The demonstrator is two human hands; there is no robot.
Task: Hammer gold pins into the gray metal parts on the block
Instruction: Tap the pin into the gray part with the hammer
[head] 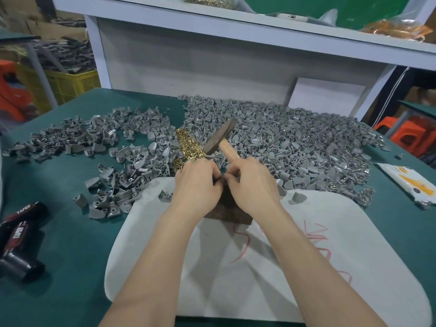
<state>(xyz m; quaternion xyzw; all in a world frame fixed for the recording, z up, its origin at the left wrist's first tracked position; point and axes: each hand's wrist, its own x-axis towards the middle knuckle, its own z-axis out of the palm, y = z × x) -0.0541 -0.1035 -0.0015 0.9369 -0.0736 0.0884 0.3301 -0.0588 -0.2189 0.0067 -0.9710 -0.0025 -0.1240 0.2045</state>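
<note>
In the head view both hands meet fingertip to fingertip over the dark block (pixel 230 213) on the white pad (pixel 259 274). The left hand (pixel 198 185) curls onto something too small to make out, and the right hand (pixel 251 185) wraps the handle of the hammer (pixel 221 140). The hammer's long axis runs from that hand toward 11 o'clock, head raised beside the gold pins (pixel 186 147) — gray metal parts (pixel 295 142) spread from 9 to 2 o'clock — so the strike must likely swing back toward 6 o'clock.
</note>
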